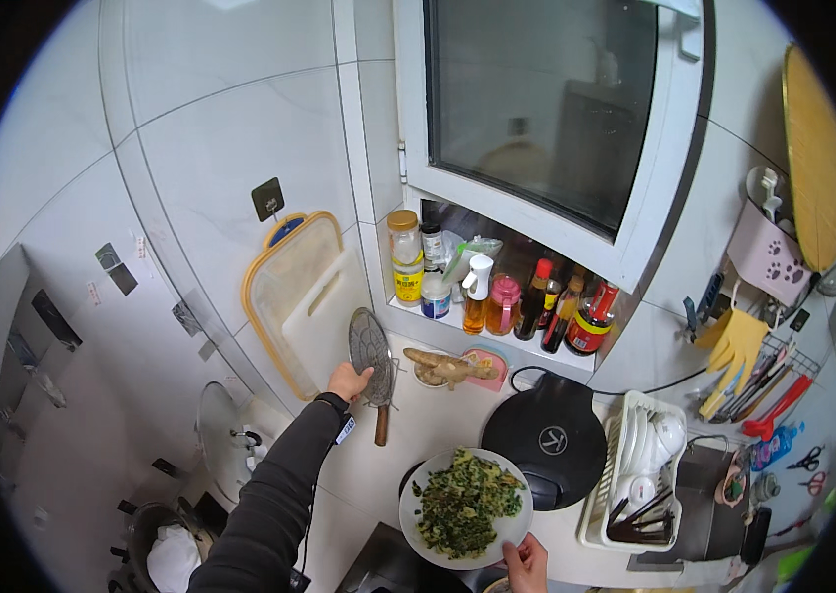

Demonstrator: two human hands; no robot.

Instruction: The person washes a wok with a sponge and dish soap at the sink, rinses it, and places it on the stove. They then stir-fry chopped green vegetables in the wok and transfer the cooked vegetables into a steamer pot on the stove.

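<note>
My left hand (349, 381) reaches to the back of the counter, its fingers at the edge of a round patterned metal trivet (373, 348) that leans near a white cutting board (325, 319). A cleaver-like wooden handle (382, 427) points down from beside the trivet. With my right hand (526, 563) I grip the lower right rim of a white plate (412, 511). Cooked chopped greens, perhaps with egg, (462, 504) lie on it. The plate is close to a round black electric appliance (547, 445).
Ginger root (451, 367) lies on a small bowl behind the plate. Sauce bottles (536, 304) line the sill under an open window (536, 133). A dish rack (629, 474) holds dishes at the right. A glass lid (221, 441) and a pot (140, 545) are at the left.
</note>
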